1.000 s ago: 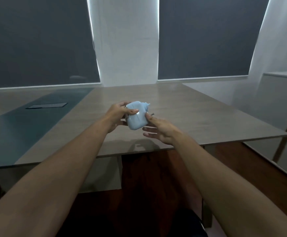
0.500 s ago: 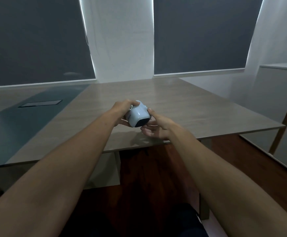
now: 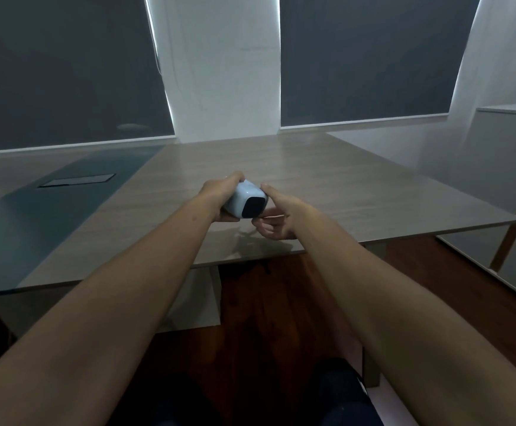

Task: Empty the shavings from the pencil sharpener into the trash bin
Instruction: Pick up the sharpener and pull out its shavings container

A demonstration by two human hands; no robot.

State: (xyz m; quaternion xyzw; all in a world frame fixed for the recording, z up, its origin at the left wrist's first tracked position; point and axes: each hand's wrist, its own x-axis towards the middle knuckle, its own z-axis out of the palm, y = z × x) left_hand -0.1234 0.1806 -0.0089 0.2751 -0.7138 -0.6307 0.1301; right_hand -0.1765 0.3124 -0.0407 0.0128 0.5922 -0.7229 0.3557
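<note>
Left hand (image 3: 219,195) clamped around the pale blue pencil sharpener (image 3: 244,202), lifted just above the near part of the bench (image 3: 358,192), its dark end panel turned toward the wearer. The right hand (image 3: 273,222) cupped loosely beneath and beside it, index fingertip touching the upper corner, other fingers curled and apart. No trash bin showed in view. Judged from the grip, the drawer was best kept shut and the body level until a bin was found, lest shavings spill.
</note>
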